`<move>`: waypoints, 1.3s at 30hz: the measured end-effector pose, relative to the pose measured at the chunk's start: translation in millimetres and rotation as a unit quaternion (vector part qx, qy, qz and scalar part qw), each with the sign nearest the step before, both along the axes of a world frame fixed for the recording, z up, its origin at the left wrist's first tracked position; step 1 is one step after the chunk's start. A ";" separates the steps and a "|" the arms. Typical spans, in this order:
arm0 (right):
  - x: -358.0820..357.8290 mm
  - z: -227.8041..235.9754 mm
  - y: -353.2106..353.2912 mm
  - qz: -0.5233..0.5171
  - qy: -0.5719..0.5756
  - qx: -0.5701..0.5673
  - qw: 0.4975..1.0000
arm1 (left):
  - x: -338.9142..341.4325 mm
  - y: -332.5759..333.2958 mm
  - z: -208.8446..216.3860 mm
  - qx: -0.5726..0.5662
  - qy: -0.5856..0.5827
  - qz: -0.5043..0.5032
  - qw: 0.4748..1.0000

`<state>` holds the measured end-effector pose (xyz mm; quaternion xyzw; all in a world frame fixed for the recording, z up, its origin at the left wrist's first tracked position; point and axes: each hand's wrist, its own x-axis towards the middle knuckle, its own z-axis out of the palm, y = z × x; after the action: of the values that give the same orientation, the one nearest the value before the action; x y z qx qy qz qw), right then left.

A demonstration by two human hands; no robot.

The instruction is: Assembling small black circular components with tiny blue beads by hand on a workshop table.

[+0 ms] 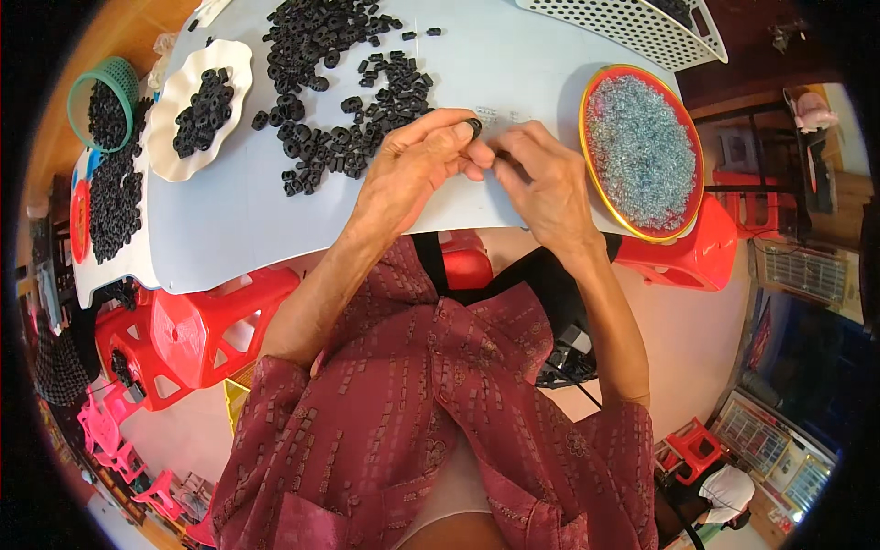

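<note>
Over the table's near edge, my left hand (423, 163) is closed, with a small black plastic piece (474, 127) pinched between thumb and forefinger. The piece is rounded and looks like part of a cord lock. Just to its right is my right hand (548, 183), its fingers bent together and slightly blurred. Something small and dark shows at those fingertips, too hidden to name. A loose heap of black plastic pieces (321, 137) spreads beyond and left of my left hand. Beside my right hand lies a red tray with a yellow rim (587, 156), full of tiny silvery-blue bits (642, 151) resembling springs.
A white scalloped dish (168, 147) of black parts sits on the table (211, 234) at left. Farther left, a green basket (128, 78) lies tipped among more black parts (115, 206). A white perforated basket (632, 32) stands far right. Red stools (197, 335) are under the edge.
</note>
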<state>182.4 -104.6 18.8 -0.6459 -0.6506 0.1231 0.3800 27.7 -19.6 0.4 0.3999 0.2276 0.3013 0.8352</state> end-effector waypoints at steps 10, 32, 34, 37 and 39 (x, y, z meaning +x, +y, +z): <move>6.6 11.3 -2.2 -0.034 0.023 -0.063 0.997 | -0.8 0.6 -2.7 -0.015 -0.024 0.007 1.000; -1.3 6.9 3.0 -0.014 -0.063 0.005 0.998 | 2.0 -0.4 0.2 -0.010 0.009 -0.004 1.000; 0.1 8.8 5.1 0.024 -0.089 -0.042 0.995 | 2.2 -1.2 1.5 -0.013 0.008 0.004 1.000; 2.2 12.0 7.2 -0.006 -0.120 -0.070 0.990 | 1.8 -1.2 2.3 -0.018 0.009 0.004 1.000; 1.8 8.9 6.8 -0.041 -0.027 -0.056 0.997 | 1.9 -1.8 2.8 -0.016 0.012 0.000 1.000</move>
<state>184.2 -97.9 27.8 -0.6952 -0.6260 0.1260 0.3301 29.6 -21.4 3.2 0.3902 0.2426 0.2932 0.8384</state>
